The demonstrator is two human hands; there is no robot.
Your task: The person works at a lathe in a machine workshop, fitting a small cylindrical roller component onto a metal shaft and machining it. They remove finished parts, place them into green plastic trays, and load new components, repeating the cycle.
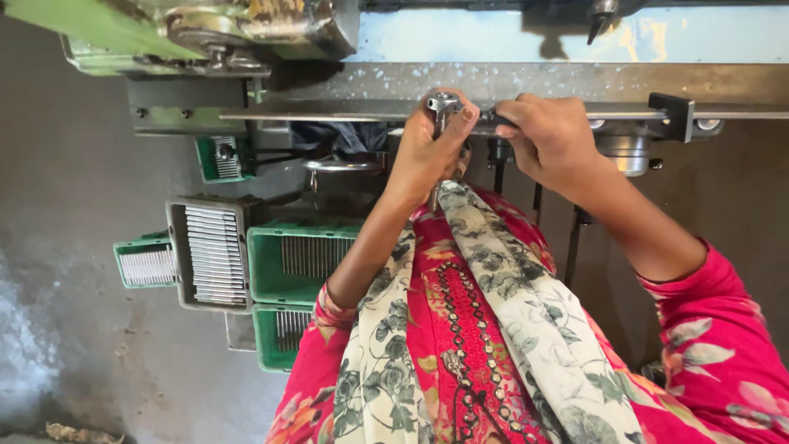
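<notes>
My left hand (429, 152) is raised to the front edge of a steel machine table (329, 111), its fingers closed around a small shiny metal part (444, 104) at the table's lip. Just to its right, my right hand (549, 136) is wrapped around a dark handle (496, 120) that sticks out under the same edge. The two hands almost touch. My red floral sleeves and a pale flowered scarf (493, 279) fill the lower middle of the view and hide what lies below the hands.
A green machine body (123, 33) stands at the top left. A black stop block (670, 115) sits on the table rail at right. On the grey floor at left are a grey tray (177, 247) and green crates (263, 263) holding rows of metal pieces.
</notes>
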